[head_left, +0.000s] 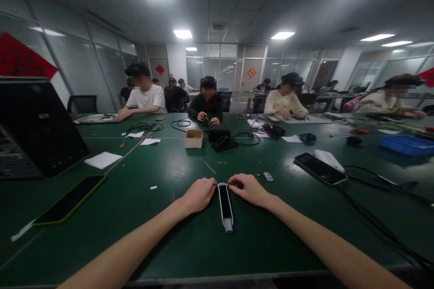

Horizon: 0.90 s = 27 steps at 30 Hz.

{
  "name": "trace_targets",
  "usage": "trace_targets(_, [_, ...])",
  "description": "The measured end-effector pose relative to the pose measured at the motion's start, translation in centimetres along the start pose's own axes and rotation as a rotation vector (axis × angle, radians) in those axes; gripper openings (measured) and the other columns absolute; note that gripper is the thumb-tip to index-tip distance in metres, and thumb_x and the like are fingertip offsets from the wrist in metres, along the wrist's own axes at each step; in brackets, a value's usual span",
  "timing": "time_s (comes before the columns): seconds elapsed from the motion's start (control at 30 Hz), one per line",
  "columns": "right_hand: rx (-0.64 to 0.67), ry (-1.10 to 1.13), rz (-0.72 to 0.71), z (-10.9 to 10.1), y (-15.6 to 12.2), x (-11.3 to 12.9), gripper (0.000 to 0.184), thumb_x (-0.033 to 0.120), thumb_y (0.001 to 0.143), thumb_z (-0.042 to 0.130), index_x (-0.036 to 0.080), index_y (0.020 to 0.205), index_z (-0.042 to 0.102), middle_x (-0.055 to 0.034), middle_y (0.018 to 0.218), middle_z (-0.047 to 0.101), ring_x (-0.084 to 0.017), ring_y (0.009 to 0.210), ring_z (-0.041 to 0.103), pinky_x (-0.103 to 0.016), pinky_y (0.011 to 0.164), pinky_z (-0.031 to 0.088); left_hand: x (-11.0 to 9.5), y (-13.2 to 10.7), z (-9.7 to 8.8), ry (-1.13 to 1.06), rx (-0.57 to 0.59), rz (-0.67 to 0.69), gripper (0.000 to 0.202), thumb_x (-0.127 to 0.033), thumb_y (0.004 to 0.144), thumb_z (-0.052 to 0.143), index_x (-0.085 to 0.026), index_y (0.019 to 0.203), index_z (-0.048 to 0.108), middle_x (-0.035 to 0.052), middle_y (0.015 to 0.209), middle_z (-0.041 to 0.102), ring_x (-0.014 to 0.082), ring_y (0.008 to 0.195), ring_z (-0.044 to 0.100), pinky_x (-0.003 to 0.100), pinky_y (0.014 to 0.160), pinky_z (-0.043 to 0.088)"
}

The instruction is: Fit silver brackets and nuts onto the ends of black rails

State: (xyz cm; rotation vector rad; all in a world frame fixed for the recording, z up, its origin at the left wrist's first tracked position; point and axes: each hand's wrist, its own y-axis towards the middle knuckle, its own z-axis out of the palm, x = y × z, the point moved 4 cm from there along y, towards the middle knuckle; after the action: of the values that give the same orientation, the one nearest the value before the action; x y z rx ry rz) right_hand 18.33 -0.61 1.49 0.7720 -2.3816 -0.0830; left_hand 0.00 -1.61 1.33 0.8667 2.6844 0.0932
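Note:
A narrow black device with a white rim (225, 203) lies lengthwise on the green table, with a pale grey block at its near end. My left hand (199, 195) is closed at the far left corner of this device, fingers curled and the thumb side toward it. On the opposite side, my right hand (250, 188) pinches at the far right corner with thumb and forefinger. The fingertips hide just what they grip there. Right of my right hand lies a small silvery scrap (267, 176), apart from it.
A phone with a green edge (69, 201) lies at left, another phone (320, 168) at right beside black cables. Further off are a small cardboard box (193, 140), a black stand (224, 143), a blue tray (407, 145) and a dark monitor (44, 122). Several people sit opposite.

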Motion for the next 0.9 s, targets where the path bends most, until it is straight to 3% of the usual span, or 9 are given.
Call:
trace_targets(0.57, [0.022, -0.105, -0.047, -0.2, 0.0, 0.2, 0.023, 0.03, 0.086, 0.057, 0.018, 0.105, 0.063, -0.0052, 0.099, 0.065, -0.017, 0.087, 0.06, -0.031, 0.077, 0.05, -0.1, -0.1, -0.2, -0.011, 0.004, -0.01, 0.022, -0.021, 0.097, 0.034, -0.017, 0.1, 0.056, 0.0081, 0.094, 0.062, 0.0209, 0.086, 0.059, 0.032, 0.076, 0.046])
trace_targets(0.73, [0.0, -0.308, -0.114, -2.8, -0.1, 0.4, 0.03, 0.031, 0.086, 0.056, 0.018, 0.112, 0.062, -0.0082, 0.106, 0.065, -0.021, 0.096, 0.059, -0.035, 0.087, 0.045, 0.0, 0.0, -0.1, -0.013, 0.002, -0.01, 0.022, -0.021, 0.097, 0.034, -0.017, 0.101, 0.055, 0.008, 0.095, 0.062, 0.021, 0.088, 0.059, 0.032, 0.077, 0.047])
trace_targets(0.9, [-0.025, -0.472, 0.007, -6.1, -0.6, -2.0, 0.025, 0.026, 0.088, 0.05, 0.017, 0.106, 0.065, -0.0106, 0.105, 0.065, -0.024, 0.098, 0.057, -0.038, 0.09, 0.041, 0.4, 0.0, 0.3, -0.027, 0.005, -0.003, 0.021, -0.023, 0.097, 0.034, -0.017, 0.102, 0.055, 0.0072, 0.095, 0.062, 0.0203, 0.086, 0.059, 0.032, 0.078, 0.047])
